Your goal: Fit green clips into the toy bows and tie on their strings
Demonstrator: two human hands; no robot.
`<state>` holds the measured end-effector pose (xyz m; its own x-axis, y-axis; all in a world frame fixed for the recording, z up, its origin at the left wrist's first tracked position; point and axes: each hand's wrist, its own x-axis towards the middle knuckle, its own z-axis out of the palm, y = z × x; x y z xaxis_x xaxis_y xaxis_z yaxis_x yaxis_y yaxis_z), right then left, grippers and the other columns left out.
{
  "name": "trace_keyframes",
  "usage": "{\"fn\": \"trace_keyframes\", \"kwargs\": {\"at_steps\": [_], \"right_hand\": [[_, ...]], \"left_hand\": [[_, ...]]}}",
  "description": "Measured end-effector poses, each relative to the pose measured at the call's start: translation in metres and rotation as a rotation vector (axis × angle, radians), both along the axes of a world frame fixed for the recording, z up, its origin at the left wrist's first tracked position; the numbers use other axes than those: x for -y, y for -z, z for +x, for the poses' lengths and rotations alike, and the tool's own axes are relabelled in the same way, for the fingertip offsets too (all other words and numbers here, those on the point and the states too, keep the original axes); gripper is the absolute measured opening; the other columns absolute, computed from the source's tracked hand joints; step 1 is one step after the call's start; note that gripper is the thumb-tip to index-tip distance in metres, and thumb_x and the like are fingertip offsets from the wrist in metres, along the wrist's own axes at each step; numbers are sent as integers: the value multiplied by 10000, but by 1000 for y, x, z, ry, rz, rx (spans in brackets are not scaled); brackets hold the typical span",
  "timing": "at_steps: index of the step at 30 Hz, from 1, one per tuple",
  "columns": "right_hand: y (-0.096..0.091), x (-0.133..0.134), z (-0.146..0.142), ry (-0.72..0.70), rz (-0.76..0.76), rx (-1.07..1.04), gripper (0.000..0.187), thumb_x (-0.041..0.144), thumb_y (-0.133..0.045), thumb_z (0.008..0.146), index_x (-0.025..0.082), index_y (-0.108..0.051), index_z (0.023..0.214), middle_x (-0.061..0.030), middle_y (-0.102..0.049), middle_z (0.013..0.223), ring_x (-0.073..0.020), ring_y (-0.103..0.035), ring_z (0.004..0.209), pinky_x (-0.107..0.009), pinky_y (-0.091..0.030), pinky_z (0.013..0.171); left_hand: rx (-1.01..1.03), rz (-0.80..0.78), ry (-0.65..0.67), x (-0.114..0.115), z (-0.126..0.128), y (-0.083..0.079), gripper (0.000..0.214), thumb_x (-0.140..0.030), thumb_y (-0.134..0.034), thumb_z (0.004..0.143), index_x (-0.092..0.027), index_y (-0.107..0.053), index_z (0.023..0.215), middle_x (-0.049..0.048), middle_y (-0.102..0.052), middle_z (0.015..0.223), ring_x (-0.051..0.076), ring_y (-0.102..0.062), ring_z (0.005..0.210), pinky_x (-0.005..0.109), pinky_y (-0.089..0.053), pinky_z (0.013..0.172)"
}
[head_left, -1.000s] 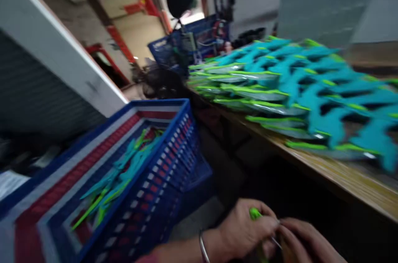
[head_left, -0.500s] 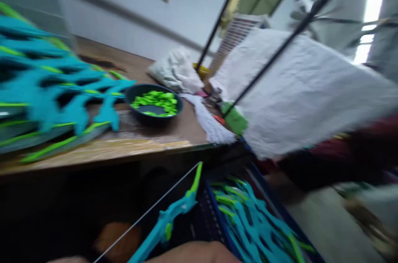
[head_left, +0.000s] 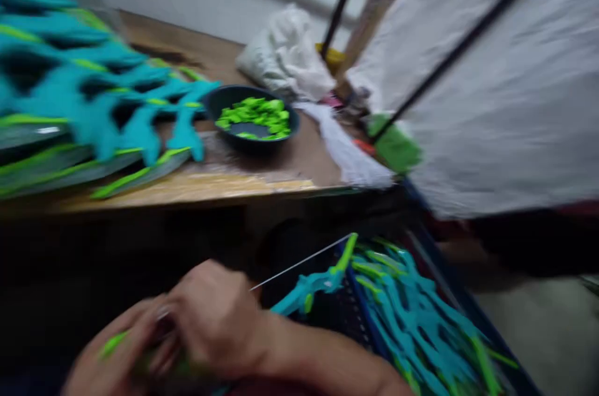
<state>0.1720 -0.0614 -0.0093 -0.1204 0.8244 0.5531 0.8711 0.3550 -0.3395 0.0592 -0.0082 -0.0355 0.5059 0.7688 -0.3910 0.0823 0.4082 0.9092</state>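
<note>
A toy bow (head_left: pixel 318 284) in teal and bright green slants up to the right from behind my right forearm. From its green tip a thin white string (head_left: pixel 299 262) runs down behind my right hand (head_left: pixel 218 315). That hand is closed, its fingertips meeting those of my left hand (head_left: pixel 110 352) at the lower left. My left fingers are curled around the bow's near end, where a bit of green shows. Both hands are blurred, and what the right fingertips pinch is hidden. Beside the bow, a blue crate (head_left: pixel 362 312) holds several similar teal and green bows (head_left: pixel 421 315).
On the wooden table (head_left: pixel 234 187) lie stacked teal and green toy parts (head_left: pixel 98 103) and a dark bowl (head_left: pixel 253 143) of small green pieces. Behind are a white sack (head_left: pixel 285 59) and a green block (head_left: pixel 397 143). A dark pole (head_left: pixel 472 40) crosses before white sheeting (head_left: pixel 528 115).
My hands have come up into view at the lower left, with the right hand crossing over to the left. The view has tilted down, and the bow appears farther right.
</note>
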Motion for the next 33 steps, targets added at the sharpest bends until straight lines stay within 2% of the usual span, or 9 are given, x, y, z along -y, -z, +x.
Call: {"fn": "trace_keyframes", "kwargs": {"at_steps": [1, 3, 6, 11, 16, 24, 28, 31, 33], "right_hand": [[-2, 0, 4, -17, 21, -157, 264, 288, -449, 1034, 148, -612, 881, -47, -655, 810, -166, -603, 754, -281, -505, 699], [-6, -4, 11, -63, -47, -450, 158, 243, -519, 1014, 132, -625, 979, -58, -658, 879, -158, -606, 807, -268, -496, 725], [-10, -6, 11, -136, -173, -650, 163, 238, -673, 944, 140, -645, 1072, -47, -644, 919, -144, -599, 817, -250, -482, 726], [-12, -3, 1, -149, -274, -775, 43, 172, -663, 943, 153, -700, 952, -15, -638, 836, -121, -610, 761, -240, -468, 712], [-13, -5, 2, -124, -347, -849, 61, 170, -696, 919, 167, -719, 862, 3, -656, 767, -110, -618, 712, -228, -462, 684], [-29, 11, 17, -22, -303, -639, 135, 131, -613, 937, 174, -648, 813, 9, -626, 739, -102, -585, 669, -229, -424, 629], [-30, 15, 14, -53, -144, -473, 149, 108, -546, 953, 175, -629, 848, -16, -613, 729, -126, -586, 667, -242, -433, 598], [-31, 4, 4, -59, 175, -359, 155, 74, -529, 936, 177, -623, 869, -22, -615, 677, -137, -559, 599, -252, -426, 538], [-39, -3, -3, -35, 343, -262, 132, 66, -562, 916, 172, -639, 939, -27, -663, 686, -147, -584, 584, -261, -455, 524]], "left_hand": [[-4, -21, -72, 0, -14, -5, 441, -652, -750, 716, -224, -649, 686, -6, -526, 586, 151, -495, 500, 239, -416, 421], [106, -96, -135, 1, -30, -15, 417, -561, -795, 746, -186, -633, 664, -23, -484, 558, 108, -440, 481, 205, -400, 435], [247, -145, -170, 1, -32, -20, 402, -494, -802, 791, -159, -617, 665, -36, -473, 543, 79, -415, 473, 174, -385, 445], [363, -153, -126, 3, -31, -18, 335, -401, -751, 875, -160, -589, 707, -45, -481, 587, 65, -430, 481, 167, -394, 469], [391, -137, -89, 5, -36, -15, 320, -364, -686, 930, -157, -568, 717, -37, -482, 678, 62, -443, 507, 178, -393, 475], [431, -130, -75, -5, -34, -12, 337, -370, -706, 912, -151, -553, 705, -42, -446, 676, 49, -402, 469, 185, -351, 444], [474, -137, 3, -9, -30, -13, 374, -413, -714, 900, -154, -536, 696, -43, -429, 657, 40, -364, 446, 177, -305, 421], [562, -100, 89, -18, -24, -22, 389, -448, -742, 868, -159, -542, 703, -45, -428, 653, 25, -305, 423, 163, -260, 390], [641, -46, 100, -30, -21, -37, 375, -446, -759, 852, -165, -555, 709, -48, -426, 658, 21, -273, 413, 156, -249, 368]]}}
